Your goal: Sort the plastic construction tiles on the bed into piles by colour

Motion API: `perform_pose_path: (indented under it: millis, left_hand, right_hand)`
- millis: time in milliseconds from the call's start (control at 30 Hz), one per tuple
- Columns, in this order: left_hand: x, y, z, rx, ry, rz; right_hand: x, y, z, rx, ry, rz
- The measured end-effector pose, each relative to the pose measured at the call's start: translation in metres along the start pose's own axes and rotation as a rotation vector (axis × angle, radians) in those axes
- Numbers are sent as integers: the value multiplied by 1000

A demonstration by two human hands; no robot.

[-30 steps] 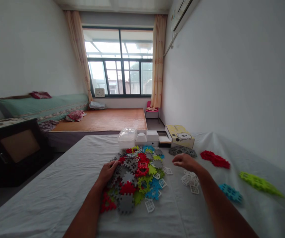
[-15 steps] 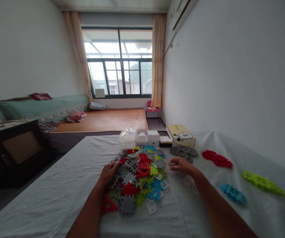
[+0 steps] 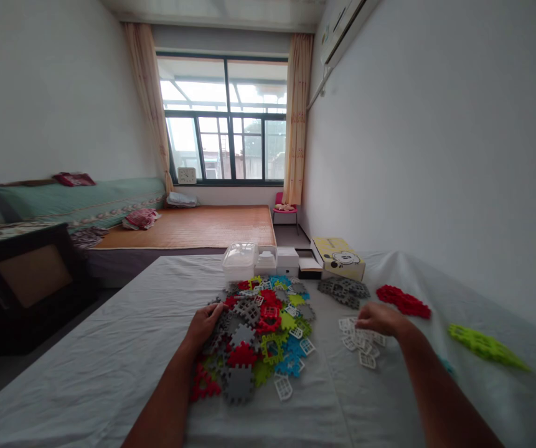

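A heap of mixed plastic puzzle tiles [image 3: 261, 330], red, grey, green, blue and white, lies on the white sheet [image 3: 109, 361]. My left hand [image 3: 205, 323] rests on the heap's left edge with fingers curled on grey tiles. My right hand [image 3: 378, 318] hovers over a small group of white window tiles [image 3: 358, 341] to the right of the heap, fingers curled; what it holds is hidden. Sorted groups lie farther right: grey tiles [image 3: 345, 290], red tiles [image 3: 404, 301], green tiles [image 3: 482, 345].
At the far edge of the sheet stand a clear plastic box [image 3: 240, 259], small white boxes [image 3: 287, 259] and a yellow cartoon box [image 3: 340, 256]. A dark cabinet [image 3: 20, 280] stands at left, a low bed [image 3: 188, 227] beyond. The wall runs along the right.
My right hand moved from the heap's right edge rightwards to the white tile group. The left hand stayed on the heap.
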State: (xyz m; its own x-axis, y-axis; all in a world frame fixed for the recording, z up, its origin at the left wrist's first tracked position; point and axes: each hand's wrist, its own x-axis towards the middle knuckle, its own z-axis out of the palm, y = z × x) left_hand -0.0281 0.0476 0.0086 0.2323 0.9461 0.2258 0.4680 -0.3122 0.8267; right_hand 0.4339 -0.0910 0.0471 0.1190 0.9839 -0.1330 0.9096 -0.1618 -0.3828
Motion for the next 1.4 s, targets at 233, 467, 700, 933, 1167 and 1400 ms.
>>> perform_pose_path:
  millis: [233,467,700,933,1167,1400]
  left_hand:
    - [2,-6,2,-15,11,-6]
    - [0,2,-1,9,9,-10]
    - [1,2,0,-1,10,-25]
    - [1,1,-1,18,9,-29]
    - [2,0,1,25,-6,-20]
    - [2,-2,1,34,-3,-21]
  right_hand:
    - [33,-86,42,-67,216,-311]
    - [32,-89,62,62,334,-364]
    - [56,-28,44,361,649,-24]
    - [47,-11,32,199,683,-82]
    - [32,-42,47,93,68,-354]
    - [44,-80,76,134,378,-368]
